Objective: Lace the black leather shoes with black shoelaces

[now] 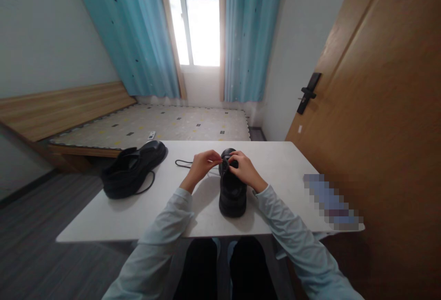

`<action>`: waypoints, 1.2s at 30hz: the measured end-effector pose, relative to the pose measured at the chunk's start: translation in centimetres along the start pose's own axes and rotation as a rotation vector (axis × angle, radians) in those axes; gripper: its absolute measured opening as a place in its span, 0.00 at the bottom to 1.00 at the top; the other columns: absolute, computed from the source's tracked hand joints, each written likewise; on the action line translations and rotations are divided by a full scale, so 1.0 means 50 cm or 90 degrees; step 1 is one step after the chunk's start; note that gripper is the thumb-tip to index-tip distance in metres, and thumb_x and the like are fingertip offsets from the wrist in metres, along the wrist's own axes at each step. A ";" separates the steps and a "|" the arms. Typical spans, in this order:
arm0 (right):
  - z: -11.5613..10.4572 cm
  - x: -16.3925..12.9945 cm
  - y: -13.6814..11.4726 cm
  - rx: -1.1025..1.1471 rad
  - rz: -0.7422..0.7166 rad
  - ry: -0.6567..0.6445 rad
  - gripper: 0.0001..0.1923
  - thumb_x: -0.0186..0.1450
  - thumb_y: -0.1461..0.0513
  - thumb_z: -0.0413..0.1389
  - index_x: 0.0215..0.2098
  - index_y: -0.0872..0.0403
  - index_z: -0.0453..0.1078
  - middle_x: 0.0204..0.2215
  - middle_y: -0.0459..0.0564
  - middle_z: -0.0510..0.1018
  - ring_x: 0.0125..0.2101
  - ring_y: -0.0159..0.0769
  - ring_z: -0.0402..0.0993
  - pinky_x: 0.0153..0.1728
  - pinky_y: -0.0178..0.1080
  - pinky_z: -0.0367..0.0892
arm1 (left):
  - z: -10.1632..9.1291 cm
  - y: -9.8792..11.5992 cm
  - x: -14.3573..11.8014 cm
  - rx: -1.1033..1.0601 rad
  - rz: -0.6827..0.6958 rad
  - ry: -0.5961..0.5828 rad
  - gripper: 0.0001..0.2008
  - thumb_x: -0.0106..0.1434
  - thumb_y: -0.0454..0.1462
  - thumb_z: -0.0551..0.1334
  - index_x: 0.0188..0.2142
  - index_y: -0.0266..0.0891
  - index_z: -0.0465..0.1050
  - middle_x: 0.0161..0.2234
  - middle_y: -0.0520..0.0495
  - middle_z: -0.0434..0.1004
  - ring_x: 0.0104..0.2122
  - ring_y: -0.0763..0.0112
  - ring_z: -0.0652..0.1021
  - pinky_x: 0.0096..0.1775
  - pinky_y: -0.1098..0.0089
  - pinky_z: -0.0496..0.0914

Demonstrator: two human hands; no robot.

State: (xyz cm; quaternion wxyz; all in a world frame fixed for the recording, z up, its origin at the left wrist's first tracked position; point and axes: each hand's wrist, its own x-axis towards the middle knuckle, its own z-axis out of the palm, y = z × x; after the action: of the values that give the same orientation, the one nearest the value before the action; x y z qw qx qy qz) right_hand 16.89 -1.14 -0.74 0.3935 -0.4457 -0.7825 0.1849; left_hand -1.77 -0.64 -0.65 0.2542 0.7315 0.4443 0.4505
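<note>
Our left hand (201, 164) is curled, its fingertips pinched on a thin black lace (182, 164) at the top of the shoe (232, 189) in front of us. The right hand (245, 169) rests on the other side of the same shoe, fingers bent and pinching at the lace holes; we cannot tell just which strand it holds. The two hands nearly meet over the shoe's upper.

This shoe is black, matte and rounded, with a thick, ribbed sole, and it stands upright near the middle of the white table (292, 162), its heel towards us. A loop of its lace trails off to the left across the smooth tabletop.

A second black shoe (132, 169) lies well apart, near the table's left edge, tipped on its side with its smooth, faintly shiny toe pointing away from us and a lace curling out beneath it.

Our sleeves are a soft, pale blue-grey fabric, and dark trousers show below the table's near edge.

Beyond the table lies a bare mattress (179, 125) with a small diamond pattern, set in a light wooden frame. Turquoise curtains (248, 38) hang in long folds on both sides of a bright window (198, 19). On the right stands a wooden door (379, 107) with warm grain and a black handle (308, 92).
</note>
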 end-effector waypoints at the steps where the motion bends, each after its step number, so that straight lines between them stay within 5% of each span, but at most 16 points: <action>1: 0.001 0.000 0.000 0.002 -0.001 -0.001 0.04 0.54 0.69 0.59 0.29 0.56 0.73 0.43 0.56 0.72 0.47 0.43 0.69 0.53 0.46 0.61 | 0.000 0.000 0.000 -0.003 -0.004 0.000 0.09 0.53 0.42 0.67 0.28 0.37 0.75 0.28 0.48 0.80 0.29 0.69 0.79 0.34 0.71 0.73; 10: 0.021 0.003 0.005 -0.031 -0.016 0.036 0.06 0.55 0.71 0.57 0.26 0.54 0.70 0.40 0.53 0.72 0.45 0.42 0.67 0.51 0.48 0.61 | -0.001 -0.013 -0.005 -0.066 0.015 -0.044 0.11 0.53 0.42 0.66 0.31 0.36 0.74 0.30 0.47 0.81 0.32 0.67 0.80 0.37 0.67 0.76; 15: 0.010 -0.001 -0.001 -0.005 -0.001 0.053 0.05 0.55 0.69 0.57 0.24 0.55 0.68 0.40 0.54 0.71 0.44 0.42 0.68 0.50 0.47 0.62 | -0.008 -0.017 -0.006 0.078 0.070 -0.038 0.07 0.56 0.33 0.60 0.35 0.39 0.74 0.33 0.50 0.79 0.31 0.72 0.78 0.35 0.71 0.74; 20: -0.011 -0.004 -0.005 0.018 0.024 0.061 0.06 0.54 0.69 0.57 0.23 0.54 0.66 0.38 0.53 0.71 0.44 0.41 0.69 0.51 0.46 0.62 | -0.020 -0.025 -0.004 0.229 0.068 0.080 0.12 0.53 0.26 0.56 0.34 0.39 0.74 0.33 0.49 0.77 0.31 0.71 0.76 0.38 0.68 0.71; 27: -0.051 -0.004 0.000 0.123 0.054 0.051 0.04 0.53 0.66 0.57 0.22 0.54 0.66 0.41 0.53 0.73 0.45 0.41 0.70 0.45 0.46 0.65 | -0.032 -0.030 0.003 0.295 -0.046 0.305 0.08 0.56 0.34 0.59 0.34 0.40 0.77 0.32 0.47 0.73 0.29 0.68 0.74 0.37 0.67 0.69; 32: -0.075 -0.004 -0.001 0.219 0.084 0.049 0.06 0.54 0.61 0.57 0.22 0.55 0.66 0.40 0.54 0.76 0.42 0.40 0.72 0.39 0.43 0.68 | -0.024 -0.015 0.004 0.132 -0.110 0.222 0.11 0.60 0.39 0.57 0.38 0.41 0.76 0.22 0.52 0.75 0.24 0.71 0.75 0.33 0.70 0.69; 36: -0.092 -0.001 -0.003 0.297 0.100 0.083 0.09 0.54 0.59 0.57 0.22 0.55 0.64 0.35 0.53 0.79 0.34 0.36 0.73 0.33 0.38 0.68 | -0.011 -0.006 0.003 0.010 -0.032 0.154 0.11 0.60 0.39 0.57 0.38 0.39 0.75 0.33 0.47 0.80 0.35 0.68 0.79 0.38 0.69 0.72</action>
State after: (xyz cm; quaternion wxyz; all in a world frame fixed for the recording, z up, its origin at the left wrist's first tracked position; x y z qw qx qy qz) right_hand 20.42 -1.55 2.20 0.5197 -0.4131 -0.6545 0.3618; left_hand -2.34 -0.41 -0.56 0.2044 0.6623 0.4933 0.5255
